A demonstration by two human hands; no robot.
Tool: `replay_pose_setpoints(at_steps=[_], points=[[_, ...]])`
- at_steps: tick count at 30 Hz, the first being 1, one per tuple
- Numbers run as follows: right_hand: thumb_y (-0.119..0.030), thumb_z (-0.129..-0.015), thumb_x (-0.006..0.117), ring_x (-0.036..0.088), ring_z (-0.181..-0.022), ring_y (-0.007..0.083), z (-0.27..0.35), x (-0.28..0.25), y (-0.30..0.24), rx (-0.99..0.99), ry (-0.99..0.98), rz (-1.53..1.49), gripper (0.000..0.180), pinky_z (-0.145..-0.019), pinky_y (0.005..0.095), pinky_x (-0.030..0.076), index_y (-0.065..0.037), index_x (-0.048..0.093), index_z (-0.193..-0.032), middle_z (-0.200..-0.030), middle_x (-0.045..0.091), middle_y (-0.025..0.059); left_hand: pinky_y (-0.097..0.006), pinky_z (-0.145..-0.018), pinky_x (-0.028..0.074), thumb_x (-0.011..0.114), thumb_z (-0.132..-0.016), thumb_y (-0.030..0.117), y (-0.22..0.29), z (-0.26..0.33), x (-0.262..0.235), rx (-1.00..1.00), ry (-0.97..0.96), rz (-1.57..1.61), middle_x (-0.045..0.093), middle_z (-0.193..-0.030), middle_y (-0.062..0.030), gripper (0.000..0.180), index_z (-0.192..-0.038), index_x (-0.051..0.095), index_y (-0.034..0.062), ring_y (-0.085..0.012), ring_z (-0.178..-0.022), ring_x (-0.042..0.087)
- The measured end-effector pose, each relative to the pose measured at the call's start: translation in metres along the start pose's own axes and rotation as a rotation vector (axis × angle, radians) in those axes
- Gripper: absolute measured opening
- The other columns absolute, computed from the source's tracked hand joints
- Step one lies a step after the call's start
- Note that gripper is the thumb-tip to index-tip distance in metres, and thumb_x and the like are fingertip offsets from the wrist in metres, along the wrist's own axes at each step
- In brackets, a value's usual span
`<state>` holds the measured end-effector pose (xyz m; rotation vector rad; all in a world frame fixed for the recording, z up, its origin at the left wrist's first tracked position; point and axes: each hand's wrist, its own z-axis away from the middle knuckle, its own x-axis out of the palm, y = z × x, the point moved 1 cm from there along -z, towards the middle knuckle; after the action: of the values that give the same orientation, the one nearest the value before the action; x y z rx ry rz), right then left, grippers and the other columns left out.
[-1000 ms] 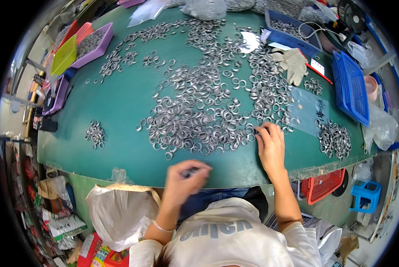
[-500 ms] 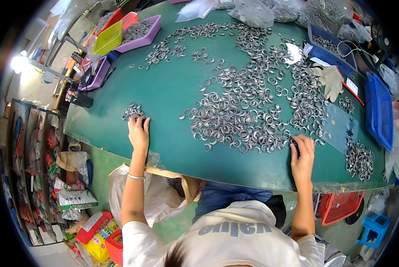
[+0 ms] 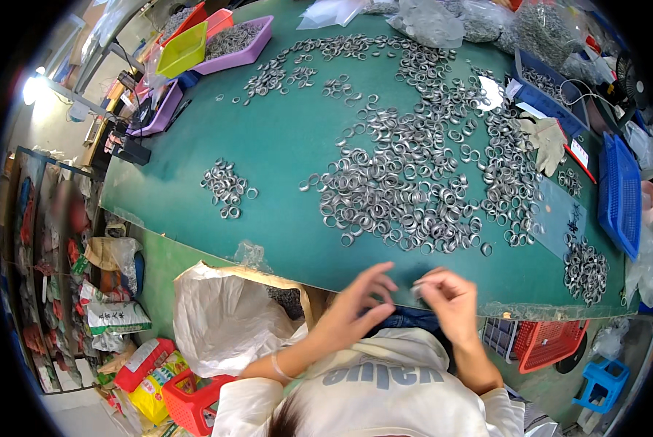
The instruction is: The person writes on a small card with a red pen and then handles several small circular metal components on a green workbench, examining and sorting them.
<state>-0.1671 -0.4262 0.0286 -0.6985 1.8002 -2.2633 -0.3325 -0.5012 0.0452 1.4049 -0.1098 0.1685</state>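
My right hand [image 3: 449,297] is closed in a pinch at the table's front edge, with a small grey metal ring [image 3: 416,290] at its fingertips. Just left of it hovers my left hand [image 3: 357,304], its fingers apart and nothing in them. Beyond both hands lies a wide heap of loose metal rings [image 3: 392,193] on the green tabletop [image 3: 283,226]. A smaller cluster of rings [image 3: 226,186] sits apart on the left, and another pile [image 3: 586,272] is near the right front corner.
A lilac tray [image 3: 250,54] of small parts and a yellow-green tray [image 3: 181,54] stand far left. On the right are a blue bin [image 3: 537,95], a grey glove [image 3: 544,142], a red pen [image 3: 583,160] and a blue basket [image 3: 618,198]. A pale sack [image 3: 224,320] stands below the table's front edge.
Both hands have drawn together at the front edge, the left leaving the small cluster and the right leaving the big heap. That left cluster now shows more spread out. The right hand now pinches a ring.
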Motion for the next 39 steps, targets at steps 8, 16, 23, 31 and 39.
replay_pose_setpoints(at_steps=[8,16,23,31,39], points=[[-0.003,-0.078,0.061,0.054,-0.083,0.0281,-0.034,-0.012,-0.006,-0.509,0.2,0.896,0.015,-0.073,0.0349,0.043,-0.001,0.063,-0.093,-0.089,0.06,0.0113,-0.017,-0.046,0.025,0.042,-0.096,0.013,-0.046,-0.017,0.004,-0.282,-0.017,0.452,0.048,-0.066,-0.0002,0.03,-0.122,0.05,-0.0005,-0.0034,-0.053,0.032],[-0.007,-0.07,0.068,0.049,-0.088,0.0274,-0.059,-0.02,0.0,-0.523,0.226,1.373,0.024,-0.075,0.0374,0.036,-0.004,0.062,-0.093,-0.095,0.055,0.0085,-0.018,-0.048,0.031,0.042,-0.096,0.011,-0.044,-0.019,0.001,-0.313,0.026,0.487,0.056,-0.076,-0.0052,0.029,-0.121,0.051,-0.0003,-0.0052,-0.053,0.037],[-0.002,-0.077,0.064,0.053,-0.073,0.0189,-0.04,-0.022,-0.002,-0.375,0.327,0.787,0.012,-0.066,0.029,0.042,0.0,0.066,-0.088,-0.077,0.059,0.0084,-0.02,-0.058,0.037,0.049,-0.089,0.002,-0.049,-0.026,-0.002,-0.18,0.058,0.408,0.056,-0.084,-0.005,0.033,-0.122,0.05,-0.0006,-0.0085,-0.064,0.045],[-0.01,-0.088,0.055,0.05,-0.063,0.0109,0.004,0.001,0.017,0.326,-0.012,-0.055,0.014,-0.058,0.0261,0.041,-0.001,0.065,-0.093,-0.075,0.061,0.0027,-0.022,-0.051,0.038,0.063,-0.08,0.002,-0.029,-0.033,0.013,0.257,0.03,-0.391,0.055,-0.074,-0.0042,0.034,-0.114,0.059,0.0044,-0.0091,-0.057,0.046],[-0.005,-0.075,0.064,0.053,-0.077,0.0282,-0.047,-0.028,-0.013,-0.504,0.379,1.113,0.008,-0.069,0.0354,0.041,-0.002,0.065,-0.083,-0.079,0.057,0.0113,-0.021,-0.044,0.033,0.043,-0.092,0.008,-0.043,-0.037,0.012,-0.224,-0.049,0.304,0.055,-0.068,-0.0066,0.022,-0.102,0.059,-0.0042,-0.0063,-0.048,0.039]])
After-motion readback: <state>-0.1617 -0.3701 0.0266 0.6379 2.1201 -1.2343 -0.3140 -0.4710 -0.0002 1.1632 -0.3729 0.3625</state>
